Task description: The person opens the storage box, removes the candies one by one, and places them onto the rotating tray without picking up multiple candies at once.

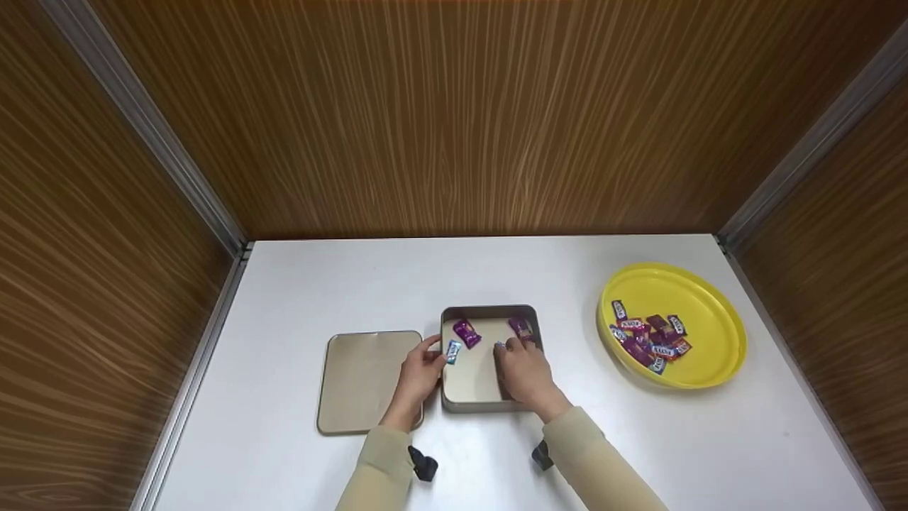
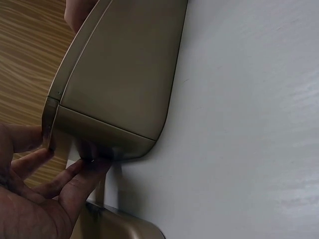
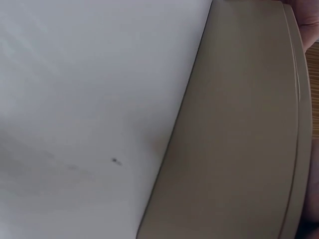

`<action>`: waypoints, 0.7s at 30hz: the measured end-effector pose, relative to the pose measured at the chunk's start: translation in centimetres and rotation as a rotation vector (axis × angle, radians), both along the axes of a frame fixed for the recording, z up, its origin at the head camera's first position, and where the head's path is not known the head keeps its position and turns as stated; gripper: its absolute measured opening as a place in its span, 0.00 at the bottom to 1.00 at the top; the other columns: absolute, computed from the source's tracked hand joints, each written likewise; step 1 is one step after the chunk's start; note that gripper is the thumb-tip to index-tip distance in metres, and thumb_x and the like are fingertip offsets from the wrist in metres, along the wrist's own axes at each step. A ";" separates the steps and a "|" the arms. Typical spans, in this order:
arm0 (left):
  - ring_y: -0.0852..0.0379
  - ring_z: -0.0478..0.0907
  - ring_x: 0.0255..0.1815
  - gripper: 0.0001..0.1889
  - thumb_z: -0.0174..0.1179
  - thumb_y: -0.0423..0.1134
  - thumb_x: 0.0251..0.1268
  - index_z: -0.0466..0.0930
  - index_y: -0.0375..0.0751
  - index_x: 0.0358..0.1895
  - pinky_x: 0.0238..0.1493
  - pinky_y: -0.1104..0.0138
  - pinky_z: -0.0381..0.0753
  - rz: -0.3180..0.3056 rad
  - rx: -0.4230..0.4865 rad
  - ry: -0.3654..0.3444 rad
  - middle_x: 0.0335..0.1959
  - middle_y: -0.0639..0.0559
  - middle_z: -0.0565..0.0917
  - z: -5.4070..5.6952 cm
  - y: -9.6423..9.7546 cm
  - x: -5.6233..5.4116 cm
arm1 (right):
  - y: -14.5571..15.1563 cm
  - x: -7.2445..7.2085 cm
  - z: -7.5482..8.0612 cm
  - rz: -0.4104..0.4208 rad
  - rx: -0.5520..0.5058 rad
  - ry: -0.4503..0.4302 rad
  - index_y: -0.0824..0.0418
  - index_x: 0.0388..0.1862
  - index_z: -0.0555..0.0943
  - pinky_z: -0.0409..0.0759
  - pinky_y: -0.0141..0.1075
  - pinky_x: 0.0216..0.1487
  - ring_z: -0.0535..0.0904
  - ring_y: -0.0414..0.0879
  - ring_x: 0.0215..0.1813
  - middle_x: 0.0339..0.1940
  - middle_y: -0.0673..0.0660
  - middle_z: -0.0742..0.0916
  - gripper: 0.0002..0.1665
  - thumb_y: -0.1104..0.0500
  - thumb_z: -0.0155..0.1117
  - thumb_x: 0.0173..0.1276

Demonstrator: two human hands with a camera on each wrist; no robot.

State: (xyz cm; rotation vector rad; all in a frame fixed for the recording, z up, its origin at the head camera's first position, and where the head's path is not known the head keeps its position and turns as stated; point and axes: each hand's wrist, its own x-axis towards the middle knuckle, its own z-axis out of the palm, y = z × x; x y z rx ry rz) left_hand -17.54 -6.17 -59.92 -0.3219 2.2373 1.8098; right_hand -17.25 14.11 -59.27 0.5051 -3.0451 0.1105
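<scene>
An open, bronze-coloured tin box [image 1: 477,407] stands in front of me on the white table. Its left wall is held by my left hand [image 1: 420,372], with fingertips at the rim and against the outer side in the left wrist view. My right hand [image 1: 525,370] reaches over the front right of the tin, fingers down inside. A small blue-wrapped candy [image 1: 500,345] shows at its fingertips, mostly hidden. Inside the tin lie a purple candy [image 1: 467,333], a light blue candy [image 1: 452,352] by the left wall and another purple candy [image 1: 520,327] at the back right.
Left of the tin, a flat matching lid [image 1: 362,376] lies on the table [image 1: 496,270], partly under my left forearm. A round yellow tray [image 1: 716,305] with several wrapped candies [image 1: 649,342] stands to the right. Wood-grain panels [image 1: 454,128] enclose the table's back and sides.
</scene>
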 end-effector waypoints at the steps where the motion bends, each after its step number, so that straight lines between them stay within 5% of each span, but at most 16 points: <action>1: 0.49 0.79 0.49 0.24 0.55 0.32 0.71 0.70 0.42 0.69 0.49 0.58 0.80 -0.001 -0.001 0.003 0.50 0.41 0.80 0.0 0.0 0.0 | 0.0 0.0 0.0 0.006 -0.005 0.011 0.64 0.52 0.83 0.82 0.48 0.38 0.81 0.59 0.40 0.44 0.64 0.83 0.17 0.61 0.67 0.65; 9: 0.48 0.78 0.51 0.24 0.56 0.32 0.71 0.69 0.40 0.69 0.48 0.59 0.80 -0.011 -0.005 0.019 0.50 0.40 0.80 -0.2 -0.2 -0.1 | 0.0 0.0 -0.5 0.010 -0.096 0.049 0.59 0.37 0.89 0.83 0.45 0.30 0.82 0.55 0.29 0.30 0.58 0.85 0.06 0.61 0.66 0.67; 21: 0.50 0.79 0.49 0.24 0.56 0.32 0.70 0.70 0.42 0.69 0.48 0.60 0.80 -0.005 -0.007 0.007 0.50 0.42 0.79 0.1 -0.1 -0.1 | 0.0 0.0 -0.6 -0.028 -0.126 0.013 0.57 0.36 0.89 0.82 0.43 0.30 0.81 0.51 0.28 0.27 0.56 0.84 0.05 0.59 0.67 0.65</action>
